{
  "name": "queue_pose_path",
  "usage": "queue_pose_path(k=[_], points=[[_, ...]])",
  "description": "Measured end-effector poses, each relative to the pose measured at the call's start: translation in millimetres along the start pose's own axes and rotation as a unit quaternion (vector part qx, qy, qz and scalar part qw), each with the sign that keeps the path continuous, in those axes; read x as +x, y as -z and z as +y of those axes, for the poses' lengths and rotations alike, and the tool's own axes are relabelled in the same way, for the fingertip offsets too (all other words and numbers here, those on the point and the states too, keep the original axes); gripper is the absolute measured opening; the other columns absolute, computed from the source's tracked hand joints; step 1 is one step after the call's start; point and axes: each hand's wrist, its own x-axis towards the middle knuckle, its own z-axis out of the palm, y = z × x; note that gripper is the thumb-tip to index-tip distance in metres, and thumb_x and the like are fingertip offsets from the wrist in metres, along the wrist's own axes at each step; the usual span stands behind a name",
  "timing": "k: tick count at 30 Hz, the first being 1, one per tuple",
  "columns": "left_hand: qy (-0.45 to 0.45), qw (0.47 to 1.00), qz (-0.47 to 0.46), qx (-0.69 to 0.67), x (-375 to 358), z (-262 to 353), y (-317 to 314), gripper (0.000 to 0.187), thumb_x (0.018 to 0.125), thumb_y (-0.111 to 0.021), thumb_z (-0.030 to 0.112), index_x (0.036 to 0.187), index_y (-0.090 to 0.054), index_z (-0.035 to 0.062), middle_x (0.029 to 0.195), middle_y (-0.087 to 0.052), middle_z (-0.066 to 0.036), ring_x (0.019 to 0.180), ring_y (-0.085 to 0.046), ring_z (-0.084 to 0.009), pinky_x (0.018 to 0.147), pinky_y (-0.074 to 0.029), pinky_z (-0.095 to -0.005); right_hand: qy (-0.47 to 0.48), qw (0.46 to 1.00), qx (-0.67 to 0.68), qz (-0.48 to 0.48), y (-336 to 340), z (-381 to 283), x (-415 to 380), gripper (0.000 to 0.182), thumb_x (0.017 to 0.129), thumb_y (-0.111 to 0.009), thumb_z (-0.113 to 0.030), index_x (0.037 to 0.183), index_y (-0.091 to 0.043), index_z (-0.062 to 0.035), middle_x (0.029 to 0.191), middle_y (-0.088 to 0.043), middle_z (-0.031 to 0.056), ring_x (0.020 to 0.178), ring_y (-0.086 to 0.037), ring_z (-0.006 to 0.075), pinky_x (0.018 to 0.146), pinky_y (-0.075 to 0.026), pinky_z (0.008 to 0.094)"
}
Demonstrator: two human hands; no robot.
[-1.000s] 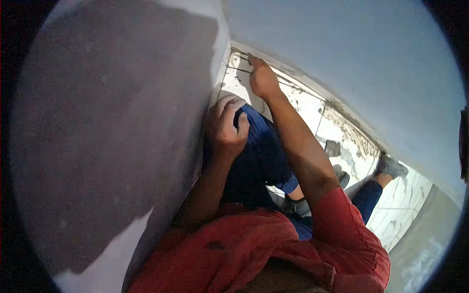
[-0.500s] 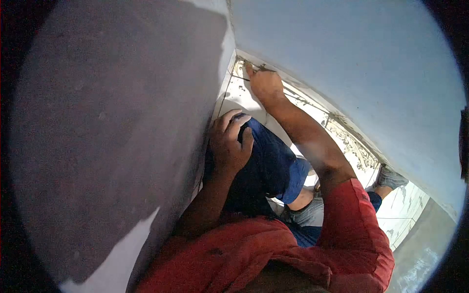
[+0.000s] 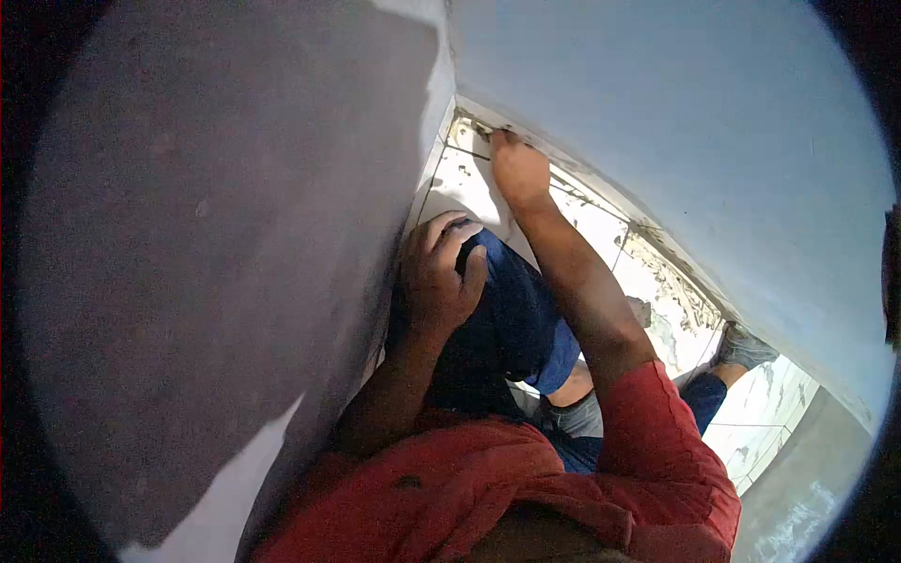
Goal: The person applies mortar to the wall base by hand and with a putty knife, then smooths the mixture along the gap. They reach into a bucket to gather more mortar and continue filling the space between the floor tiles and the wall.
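My left hand point(image 3: 441, 272) rests over my bent knee in dark blue trousers point(image 3: 516, 300), fingers apart and holding nothing. My right hand point(image 3: 522, 171) reaches to the base of the pale wall point(image 3: 676, 122), its fingers curled together at the joint where wall and floor meet. The fingertips are hidden behind the hand, so I cannot see what they hold, if anything. Dark crumbs and smears lie on the white floor tiles point(image 3: 469, 192) close to this hand, near the corner.
A shaded wall point(image 3: 235, 235) rises close on my left and meets the pale wall at the corner. More greyish debris point(image 3: 666, 267) lies along the wall's foot on the right. My foot point(image 3: 748, 347) is beside that wall, with grey floor point(image 3: 798, 469) beyond.
My right hand has shifted slightly right along the wall joint, away from the corner, and the extended finger has drawn in. My left hand stays on the knee.
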Motion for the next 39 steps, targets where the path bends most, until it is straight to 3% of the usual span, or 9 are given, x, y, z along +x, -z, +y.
queue_pose_path(k=[6,9,12,18,24,27,30,39], points=[[-0.012,1.0,0.017,0.016,0.4,-2.2,-2.3,0.03,0.085,-0.057,0.024,0.104,-0.067,0.0027,0.113,-0.06,-0.017,0.107,-0.057,-0.0351,0.093,-0.043,-0.0474,0.028,0.997,0.042,0.053,6.7,8.1,-32.1,0.039,0.089,-0.049,-0.013,0.127,-0.057,-0.0082,0.09,-0.07,0.0165,0.078,-0.07,0.0321,0.065,-0.056,0.044],[-0.009,1.0,0.018,-0.006,0.1,-6.1,-5.5,0.03,0.084,-0.057,0.023,0.104,-0.067,0.0032,0.113,-0.06,-0.017,0.106,-0.057,-0.035,0.093,-0.043,-0.0474,0.058,0.998,0.037,-0.008,10.2,6.2,-38.5,0.041,0.091,-0.049,-0.017,0.132,-0.054,-0.0129,0.09,-0.07,0.0171,0.077,-0.069,0.0333,0.063,-0.056,0.045],[-0.013,1.0,0.016,0.006,0.7,-5.3,-4.5,0.029,0.083,-0.058,0.022,0.104,-0.067,0.0033,0.114,-0.06,-0.017,0.106,-0.057,-0.0351,0.094,-0.043,-0.0473,0.026,0.995,0.015,-0.091,24.9,-0.5,-32.1,0.042,0.093,-0.049,-0.023,0.134,-0.051,-0.0157,0.087,-0.07,0.017,0.076,-0.069,0.0333,0.063,-0.056,0.045],[0.005,1.0,0.009,0.012,0.8,-3.9,-4.3,0.03,0.082,-0.058,0.021,0.105,-0.067,0.0041,0.115,-0.06,-0.016,0.108,-0.056,-0.0348,0.096,-0.041,-0.0474,0.021,0.996,0.023,-0.087,16.8,-3.1,0.7,0.044,0.097,-0.047,-0.034,0.136,-0.048,-0.0147,0.083,-0.07,0.0166,0.073,-0.07,0.0331,0.063,-0.057,0.046],[0.013,1.0,-0.001,0.009,0.2,-4.0,-4.3,0.031,0.082,-0.059,0.022,0.106,-0.066,0.0037,0.116,-0.059,-0.016,0.109,-0.055,-0.0347,0.097,-0.04,-0.0477,0.039,0.996,0.026,-0.072,16.3,0.1,-0.6,0.037,0.095,-0.05,-0.033,0.128,-0.053,-0.0151,0.083,-0.07,0.0169,0.077,-0.07,0.0338,0.066,-0.056,0.0471],[-0.015,0.999,-0.01,0.029,1.2,-4.6,0.1,0.028,0.087,-0.059,0.022,0.109,-0.064,0.0055,0.117,-0.06,-0.018,0.11,-0.057,-0.0369,0.097,-0.043,-0.0464,0.027,0.996,0.039,-0.075,23.8,7.2,-10.8,0.039,0.094,-0.052,-0.032,0.131,-0.052,-0.0174,0.083,-0.07,0.0164,0.078,-0.07,0.0337,0.067,-0.056,0.047],[-0.02,0.999,0.01,0.024,0.4,-6.9,-4.5,0.032,0.083,-0.059,0.023,0.107,-0.065,0.0042,0.117,-0.059,-0.015,0.108,-0.056,-0.034,0.096,-0.04,-0.0473,0.015,0.996,0.025,-0.083,23.4,9.2,-12.5,0.045,0.094,-0.053,-0.032,0.137,-0.048,-0.0191,0.084,-0.07,0.0168,0.077,-0.07,0.0337,0.066,-0.056,0.0469],[0.01,0.999,-0.013,0.03,1.0,-3.4,-2.4,0.029,0.082,-0.06,0.021,0.107,-0.065,0.0057,0.115,-0.06,-0.014,0.107,-0.056,-0.0334,0.096,-0.04,-0.0472,0.032,0.989,-0.051,-0.134,29.5,-9.4,1.0,0.06,0.096,-0.046,-0.052,0.146,-0.037,-0.0203,0.081,-0.07,0.0139,0.075,-0.071,0.0295,0.063,-0.057,0.0415]])
